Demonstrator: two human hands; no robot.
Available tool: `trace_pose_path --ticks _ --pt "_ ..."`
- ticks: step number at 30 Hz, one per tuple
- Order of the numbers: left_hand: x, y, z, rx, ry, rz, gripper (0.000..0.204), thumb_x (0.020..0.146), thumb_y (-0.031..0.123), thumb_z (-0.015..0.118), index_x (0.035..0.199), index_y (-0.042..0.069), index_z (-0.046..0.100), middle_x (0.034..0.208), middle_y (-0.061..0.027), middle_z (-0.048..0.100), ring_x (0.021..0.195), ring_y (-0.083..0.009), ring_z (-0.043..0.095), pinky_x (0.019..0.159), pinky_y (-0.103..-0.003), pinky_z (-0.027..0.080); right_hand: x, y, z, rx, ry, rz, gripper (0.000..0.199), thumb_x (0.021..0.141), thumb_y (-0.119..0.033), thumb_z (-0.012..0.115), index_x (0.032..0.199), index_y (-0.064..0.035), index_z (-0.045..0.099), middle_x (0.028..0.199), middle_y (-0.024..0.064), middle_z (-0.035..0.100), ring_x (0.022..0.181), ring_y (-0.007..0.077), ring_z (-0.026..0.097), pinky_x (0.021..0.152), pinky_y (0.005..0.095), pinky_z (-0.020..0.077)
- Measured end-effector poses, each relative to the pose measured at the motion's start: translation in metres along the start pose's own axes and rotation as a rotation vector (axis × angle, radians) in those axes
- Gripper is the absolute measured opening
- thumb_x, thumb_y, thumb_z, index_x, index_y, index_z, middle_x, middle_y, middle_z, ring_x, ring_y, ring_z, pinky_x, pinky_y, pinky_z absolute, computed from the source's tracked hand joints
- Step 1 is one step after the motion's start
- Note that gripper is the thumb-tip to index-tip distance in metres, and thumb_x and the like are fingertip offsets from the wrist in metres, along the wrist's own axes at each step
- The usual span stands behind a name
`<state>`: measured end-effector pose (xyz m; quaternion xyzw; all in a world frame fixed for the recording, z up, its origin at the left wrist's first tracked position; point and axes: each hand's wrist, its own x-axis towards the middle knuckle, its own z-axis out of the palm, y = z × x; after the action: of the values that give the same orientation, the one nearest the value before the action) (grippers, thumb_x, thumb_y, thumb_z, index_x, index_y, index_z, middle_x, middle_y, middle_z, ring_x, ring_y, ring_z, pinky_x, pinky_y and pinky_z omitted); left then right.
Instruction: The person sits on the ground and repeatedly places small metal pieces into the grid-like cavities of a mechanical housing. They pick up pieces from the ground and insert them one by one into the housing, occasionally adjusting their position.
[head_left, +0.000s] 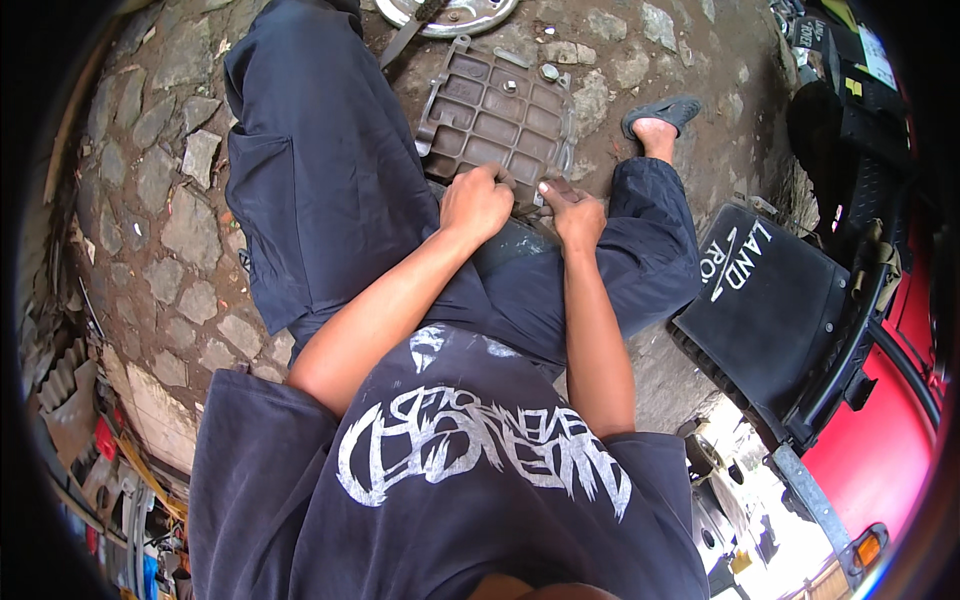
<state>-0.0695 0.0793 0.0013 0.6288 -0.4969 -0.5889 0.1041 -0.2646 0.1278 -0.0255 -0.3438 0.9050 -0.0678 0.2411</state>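
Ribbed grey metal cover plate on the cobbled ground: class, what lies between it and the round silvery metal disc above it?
In the head view, bare cobblestone separates the ribbed grey metal cover plate from the round silvery metal disc; nothing lies there.

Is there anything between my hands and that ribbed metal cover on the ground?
Nothing visible. The left hand and right hand both already rest on the near edge of the ribbed metal cover, which lies on the stone paving between the knees.
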Motion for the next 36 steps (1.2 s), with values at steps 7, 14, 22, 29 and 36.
trace_pose_path --ticks 7,14,22,29,36 --pt "0.004 0.0 0.0 -0.025 0.086 0.013 0.032 0.091 0.024 0.057 0.108 0.008 0.079 0.104 -0.0267 0.075 0.106 -0.0466 0.07 0.097 -0.054 0.053 0.01 0.01 0.013 0.202 -0.05 0.14 0.07 0.064 -0.045 0.101 0.101 0.0049 0.068 0.08 0.0153 0.076 0.075 0.0244 0.075 0.075 0.0368 0.0582" --pt "0.005 0.0 -0.002 0.002 -0.003 0.041 0.032 0.089 0.025 0.064 0.112 0.008 0.078 0.107 -0.0248 0.076 0.107 -0.0432 0.072 0.097 -0.05 0.054 0.014 -0.003 0.001 0.483 -0.242 0.182 0.046 0.073 -0.027 0.098 0.088 0.0048 0.069 0.072 0.012 0.075 0.058 0.0155 0.069 0.055 0.0292 0.0537" --pt "-0.001 -0.007 0.0 0.146 -0.023 0.164 0.034 0.09 0.025 0.066 0.117 0.007 0.077 0.111 -0.0246 0.075 0.111 -0.0414 0.071 0.1 -0.048 0.054 0.015 -0.009 -0.002 0.267 -0.171 0.137 0.056 0.073 -0.031 0.099 0.096 0.0055 0.063 0.072 0.0127 0.075 0.057 0.0168 0.072 0.054 0.0289 0.0565" --pt "-0.002 -0.005 0.001 0.19 -0.096 0.184 0.034 0.091 0.026 0.067 0.118 0.007 0.076 0.112 -0.0237 0.075 0.112 -0.0412 0.07 0.099 -0.049 0.054 0.012 -0.013 -0.01 0.3 -0.243 0.139 0.057 0.073 -0.03 0.099 0.1 0.0056 0.063 0.075 0.0132 0.076 0.059 0.0171 0.073 0.055 0.0296 0.0587" --pt "-0.003 -0.008 0.0 0.231 -0.119 0.182 0.033 0.092 0.026 0.068 0.118 0.008 0.076 0.114 -0.0223 0.075 0.113 -0.041 0.07 0.1 -0.048 0.054 0.012 -0.006 -0.008 0.29 -0.29 0.109 0.059 0.075 -0.038 0.097 0.1 0.0053 0.066 0.076 0.0131 0.077 0.062 0.0183 0.075 0.06 0.0312 0.0589"
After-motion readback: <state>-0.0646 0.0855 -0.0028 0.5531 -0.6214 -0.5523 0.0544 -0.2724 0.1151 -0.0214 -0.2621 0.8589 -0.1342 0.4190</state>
